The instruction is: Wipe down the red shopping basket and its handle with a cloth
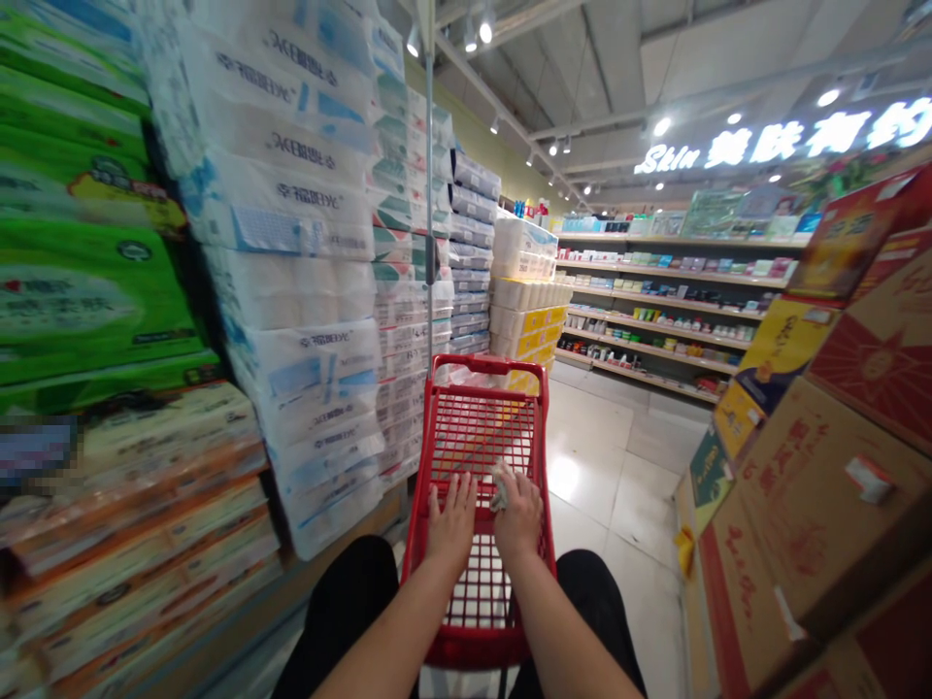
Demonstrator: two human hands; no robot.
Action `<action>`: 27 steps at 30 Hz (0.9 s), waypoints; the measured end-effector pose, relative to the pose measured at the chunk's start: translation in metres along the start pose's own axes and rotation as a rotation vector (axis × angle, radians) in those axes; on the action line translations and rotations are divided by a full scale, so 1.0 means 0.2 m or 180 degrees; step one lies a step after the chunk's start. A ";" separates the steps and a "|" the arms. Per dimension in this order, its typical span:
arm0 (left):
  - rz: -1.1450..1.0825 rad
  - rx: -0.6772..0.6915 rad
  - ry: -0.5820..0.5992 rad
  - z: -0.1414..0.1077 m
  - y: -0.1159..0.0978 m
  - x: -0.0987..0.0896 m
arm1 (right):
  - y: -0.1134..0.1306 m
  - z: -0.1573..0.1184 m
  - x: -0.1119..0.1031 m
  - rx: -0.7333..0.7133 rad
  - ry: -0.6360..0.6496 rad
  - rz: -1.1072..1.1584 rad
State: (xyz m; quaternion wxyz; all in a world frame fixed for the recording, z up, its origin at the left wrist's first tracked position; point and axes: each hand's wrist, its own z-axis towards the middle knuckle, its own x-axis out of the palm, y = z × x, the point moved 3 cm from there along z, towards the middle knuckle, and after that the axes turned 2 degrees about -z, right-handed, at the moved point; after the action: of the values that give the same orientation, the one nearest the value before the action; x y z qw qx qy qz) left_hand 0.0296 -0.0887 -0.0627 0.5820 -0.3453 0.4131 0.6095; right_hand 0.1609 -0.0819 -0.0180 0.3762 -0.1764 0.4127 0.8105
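A red plastic shopping basket (549, 466) with grid walls stands right in front of me, between my knees. On its middle part lies my left hand (451, 519), palm down, with the fingers stretched out. My right hand (520, 510) is beside it, fingers curled round a crumpled pale grey cloth (502, 485) that sticks out on the thumb side. This hand rests on or just over the basket's grid; the exact contact is hidden. The basket's raised end frame (487, 365) is beyond both hands.
Tall stacks of wrapped tissue packs (306, 223) line the left, with green packs (94, 291) nearest. Cardboard boxes (837, 485) are piled on the right. A tiled floor (589, 417) runs between them to shelves (670, 282) of small goods. A thin pole (429, 175) rises beyond the basket.
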 end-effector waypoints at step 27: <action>0.0027 0.0040 -0.0019 0.00 -0.01 0.00 | 0.01 -0.01 0.03 -0.0274 -0.0033 0.0194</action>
State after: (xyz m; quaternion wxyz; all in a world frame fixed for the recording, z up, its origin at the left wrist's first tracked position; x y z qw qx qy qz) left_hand 0.0306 -0.0886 -0.0634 0.5828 -0.3380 0.4166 0.6104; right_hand 0.1563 -0.0820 -0.0223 0.3456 -0.1755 0.3807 0.8396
